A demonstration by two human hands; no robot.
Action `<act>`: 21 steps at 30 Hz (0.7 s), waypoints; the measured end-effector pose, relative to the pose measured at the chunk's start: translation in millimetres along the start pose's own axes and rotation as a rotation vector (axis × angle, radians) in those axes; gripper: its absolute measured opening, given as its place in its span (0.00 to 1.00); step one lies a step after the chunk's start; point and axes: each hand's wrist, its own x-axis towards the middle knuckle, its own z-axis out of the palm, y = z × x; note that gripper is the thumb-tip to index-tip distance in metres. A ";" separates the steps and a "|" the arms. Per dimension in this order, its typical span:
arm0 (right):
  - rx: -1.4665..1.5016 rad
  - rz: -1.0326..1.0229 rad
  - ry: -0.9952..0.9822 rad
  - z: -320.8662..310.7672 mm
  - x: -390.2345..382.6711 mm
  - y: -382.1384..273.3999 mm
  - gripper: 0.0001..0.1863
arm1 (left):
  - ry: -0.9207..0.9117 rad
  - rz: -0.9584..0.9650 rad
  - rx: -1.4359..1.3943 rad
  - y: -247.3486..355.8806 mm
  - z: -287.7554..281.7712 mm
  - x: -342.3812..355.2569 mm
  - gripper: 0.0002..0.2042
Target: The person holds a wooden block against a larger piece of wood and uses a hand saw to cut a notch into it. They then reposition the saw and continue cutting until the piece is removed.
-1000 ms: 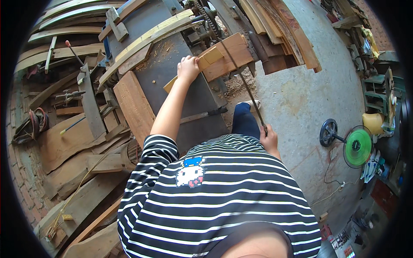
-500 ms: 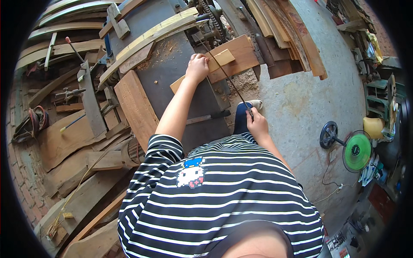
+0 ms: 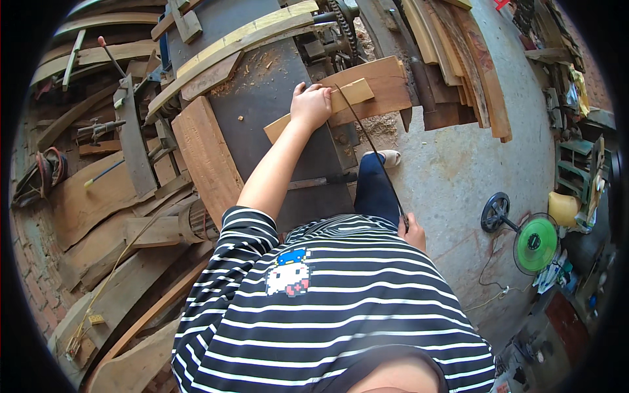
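My left hand (image 3: pixel 311 105) is closed over a narrow pale wooden strip (image 3: pixel 357 93), pressing it down on the dark flat machine table (image 3: pixel 272 82). The strip's right end reaches over a broad brown board (image 3: pixel 388 78). In my right hand (image 3: pixel 413 233), down by my right hip, is the handle of a long thin hand saw (image 3: pixel 375 149), seen nearly edge-on. Its blade runs up and away from me, and its far part crosses the strip just right of my left hand. Whether its teeth have cut into the wood is too small to tell.
A thick plank (image 3: pixel 204 147) lies on the table's left side, and curved timbers (image 3: pixel 229 47) cross its far part among shavings. Machine chain and gears (image 3: pixel 342 29) stand beyond. Stacked boards (image 3: pixel 468 72) are at far right; a green fan (image 3: pixel 535 242) stands on the floor.
My right hand has drawn the saw back toward my hip, down and to the right. My left hand keeps its hold on the strip; the whole view has shifted slightly.
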 end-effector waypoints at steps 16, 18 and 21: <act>0.015 -0.117 0.162 74.7 27.5 13.4 0.05 | -0.037 -0.048 0.114 1.5 -5.3 4.4 0.21; 0.036 -0.123 0.152 74.1 33.0 19.9 0.05 | -0.043 -0.054 0.113 0.9 -4.1 5.1 0.21; 0.060 -0.172 0.138 70.3 74.6 -7.7 0.06 | -0.039 -0.047 0.129 2.6 -5.1 4.3 0.22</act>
